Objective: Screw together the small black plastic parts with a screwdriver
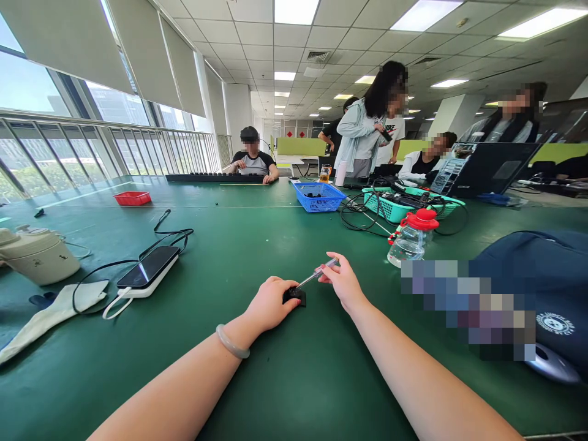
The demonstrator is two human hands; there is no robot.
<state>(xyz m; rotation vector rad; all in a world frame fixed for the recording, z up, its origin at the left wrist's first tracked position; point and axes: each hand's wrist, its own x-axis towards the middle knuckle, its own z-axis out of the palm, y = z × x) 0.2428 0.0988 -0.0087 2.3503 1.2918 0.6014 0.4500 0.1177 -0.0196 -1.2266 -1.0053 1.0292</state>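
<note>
Left hand [272,302]'s clamped on the little black part [301,296], which sits nearer me than the blue basket [320,199]; right hand [342,283]'s gripping a screwdriver [316,274], tip on it.

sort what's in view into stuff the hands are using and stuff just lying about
In use:
screwdriver, in the right hand
small black part, steadied by the left hand

Apparently just lying about:
phone
red tray
blue basket
red-lidded bottle
navy bag
</note>
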